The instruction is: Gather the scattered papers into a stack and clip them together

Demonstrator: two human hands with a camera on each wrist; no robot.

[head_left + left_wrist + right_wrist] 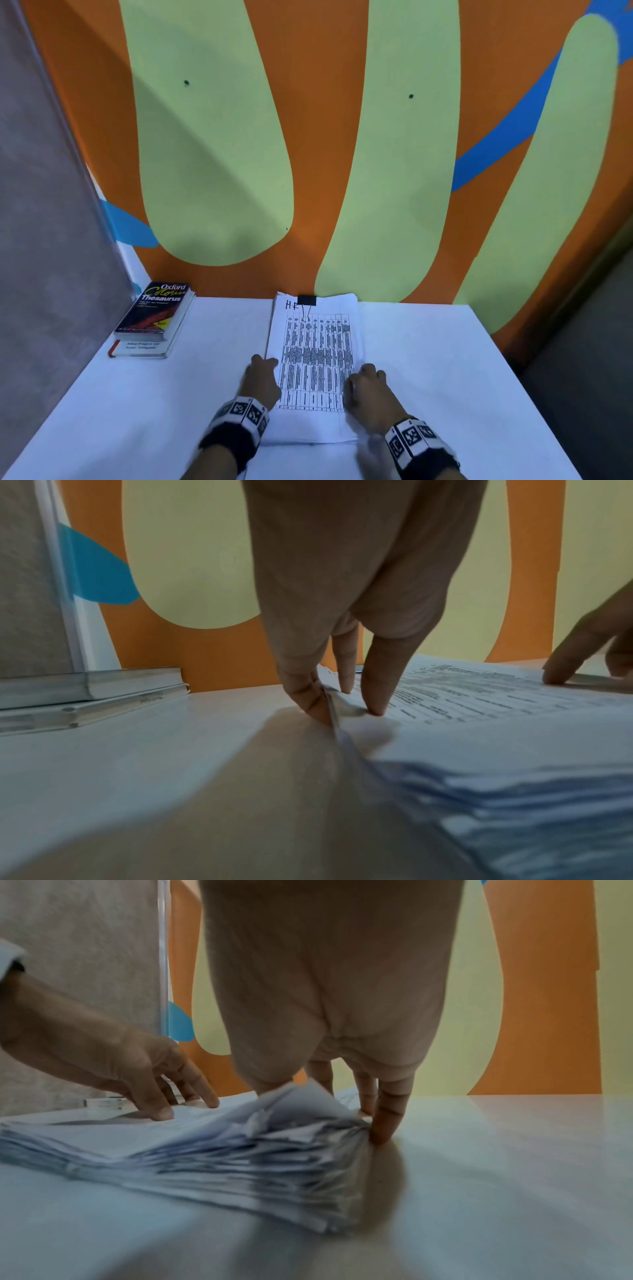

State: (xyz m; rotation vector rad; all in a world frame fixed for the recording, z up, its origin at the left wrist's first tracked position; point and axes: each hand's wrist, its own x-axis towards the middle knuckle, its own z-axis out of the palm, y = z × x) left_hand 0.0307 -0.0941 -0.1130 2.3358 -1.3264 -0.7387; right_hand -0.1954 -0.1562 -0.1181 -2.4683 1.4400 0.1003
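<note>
A thick stack of printed papers (315, 359) lies on the white table (445, 377), its far end against the wall. A black binder clip (306, 300) sits on that far edge, wire handles folded onto the top sheet. My left hand (262, 377) stands at the stack's left edge; in the left wrist view its straight fingers (377, 696) press on the top sheet and beside the edge. My right hand (368, 387) is at the right edge. There its fingers (383, 1123) push against the side of the stack (205, 1139), where a few top sheets curl up.
Two books (150, 318) are piled at the table's back left corner, the upper one a thesaurus. An orange, green and blue painted wall (342, 171) rises right behind the table. The table's right edge (507, 370) drops off beside a dark floor.
</note>
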